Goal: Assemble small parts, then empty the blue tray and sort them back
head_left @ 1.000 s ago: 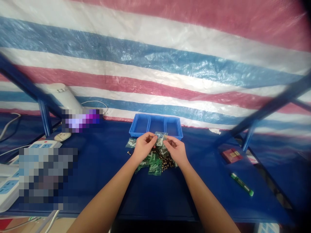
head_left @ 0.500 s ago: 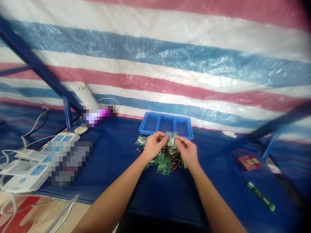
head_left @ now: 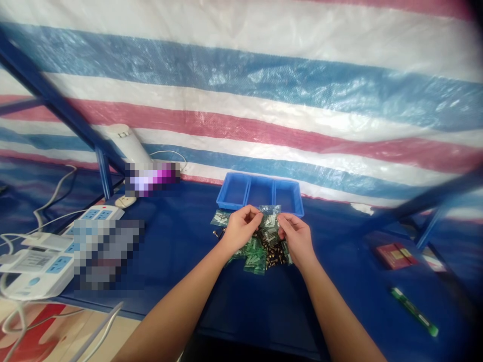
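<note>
Between my two hands is a small clear plastic bag (head_left: 270, 216) with silvery metal pins in it. My left hand (head_left: 243, 226) pinches its left edge between thumb and fingers. My right hand (head_left: 296, 235) pinches the right edge. Under the hands lies a heap of green-tinted bags (head_left: 254, 260) of metal pieces, beside loose brass-coloured screws (head_left: 274, 255). Another clear bag (head_left: 220, 217) of silvery pieces rests left of my left hand. Just behind stands a blue tray (head_left: 260, 191) with three compartments.
To the left are a white power strip (head_left: 56, 264) with plugs and cables, a blurred-out dark object (head_left: 109, 254) and a white cylinder (head_left: 130, 146). A red box (head_left: 395, 255) and a green packet (head_left: 415, 311) lie right. Blue frame bars (head_left: 56, 100) slant at both sides.
The view has shifted slightly, so things on the right sit a little further right. Both hands still pinch the same bag, with my right hand a touch further right and lower.
</note>
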`<state>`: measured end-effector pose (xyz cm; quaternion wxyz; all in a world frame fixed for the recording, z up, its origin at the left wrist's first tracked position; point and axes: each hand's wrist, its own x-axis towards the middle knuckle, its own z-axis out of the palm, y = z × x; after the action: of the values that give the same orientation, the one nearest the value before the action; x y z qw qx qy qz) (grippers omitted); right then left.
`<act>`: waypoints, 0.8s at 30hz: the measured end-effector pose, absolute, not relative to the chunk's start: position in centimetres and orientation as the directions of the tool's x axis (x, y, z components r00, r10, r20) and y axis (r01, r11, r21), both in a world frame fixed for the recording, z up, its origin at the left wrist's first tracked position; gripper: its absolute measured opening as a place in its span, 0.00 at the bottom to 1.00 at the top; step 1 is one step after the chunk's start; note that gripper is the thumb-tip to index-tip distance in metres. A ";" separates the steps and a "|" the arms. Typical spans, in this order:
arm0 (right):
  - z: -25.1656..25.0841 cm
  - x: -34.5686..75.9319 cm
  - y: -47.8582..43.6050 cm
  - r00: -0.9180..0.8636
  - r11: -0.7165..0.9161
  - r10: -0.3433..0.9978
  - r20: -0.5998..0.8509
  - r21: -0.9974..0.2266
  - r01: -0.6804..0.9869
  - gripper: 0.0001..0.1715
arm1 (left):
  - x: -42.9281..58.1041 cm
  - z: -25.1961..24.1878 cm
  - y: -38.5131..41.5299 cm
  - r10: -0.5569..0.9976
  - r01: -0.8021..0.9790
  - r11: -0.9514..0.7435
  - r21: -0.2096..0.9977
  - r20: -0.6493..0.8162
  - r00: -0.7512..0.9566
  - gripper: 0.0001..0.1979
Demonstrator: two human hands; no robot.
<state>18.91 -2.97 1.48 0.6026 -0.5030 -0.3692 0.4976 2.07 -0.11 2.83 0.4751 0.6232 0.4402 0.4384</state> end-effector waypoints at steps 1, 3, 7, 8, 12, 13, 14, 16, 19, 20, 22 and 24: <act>1.5 18.9 -3.0 0.252 0.011 0.967 -0.041 -0.979 -0.203 0.15 | 2.1 2.9 -0.1 0.966 0.135 -0.161 0.978 0.128 0.225 0.10; 1.6 18.9 -3.1 0.274 0.028 0.962 -0.017 -0.987 -0.159 0.15 | 2.1 2.9 -0.1 0.966 0.152 -0.162 0.975 0.125 0.224 0.11; 1.8 18.7 -3.2 0.273 0.016 0.962 -0.017 -0.993 -0.119 0.17 | 2.1 2.9 -0.3 0.962 0.206 -0.181 0.962 0.129 0.242 0.13; 1.8 18.7 -3.2 0.274 0.011 0.962 -0.020 -0.994 -0.111 0.17 | 2.2 2.9 -0.4 0.960 0.218 -0.189 0.958 0.133 0.248 0.13; 2.1 18.8 -3.3 0.260 0.001 0.965 -0.031 -0.993 -0.122 0.17 | 2.3 3.1 -0.8 0.957 0.236 -0.203 0.950 0.141 0.255 0.14; 2.1 18.8 -3.3 0.254 0.002 0.967 -0.033 -0.991 -0.136 0.17 | 2.4 3.2 -0.8 0.958 0.230 -0.201 0.952 0.142 0.249 0.14; 2.2 18.9 -3.3 0.251 0.003 0.967 -0.034 -0.989 -0.149 0.17 | 2.4 3.2 -0.9 0.960 0.223 -0.199 0.954 0.144 0.242 0.14; 2.2 18.9 -3.3 0.254 0.002 0.967 -0.038 -0.988 -0.154 0.18 | 2.4 3.2 -0.8 0.962 0.215 -0.198 0.956 0.149 0.227 0.14; 2.2 18.9 -3.3 0.251 -0.021 0.967 -0.055 -0.990 -0.136 0.18 | 2.4 3.0 -0.8 0.963 0.221 -0.195 0.956 0.144 0.228 0.15; 2.1 18.9 -3.3 0.245 -0.028 0.968 -0.061 -0.990 -0.136 0.18 | 2.4 3.0 -0.8 0.962 0.226 -0.196 0.954 0.142 0.235 0.15; 2.0 18.9 -3.3 0.231 -0.035 0.971 -0.068 -0.988 -0.147 0.18 | 2.5 2.9 -0.8 0.959 0.241 -0.206 0.948 0.146 0.244 0.15; 1.9 18.8 -3.3 0.231 -0.028 0.971 -0.066 -0.986 -0.162 0.18 | 2.5 2.9 -0.7 0.957 0.258 -0.226 0.940 0.164 0.240 0.15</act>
<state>18.82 -3.25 1.94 0.5817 -0.5266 -0.3841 0.4866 2.46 -0.73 2.91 0.4225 0.6645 0.4569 0.4138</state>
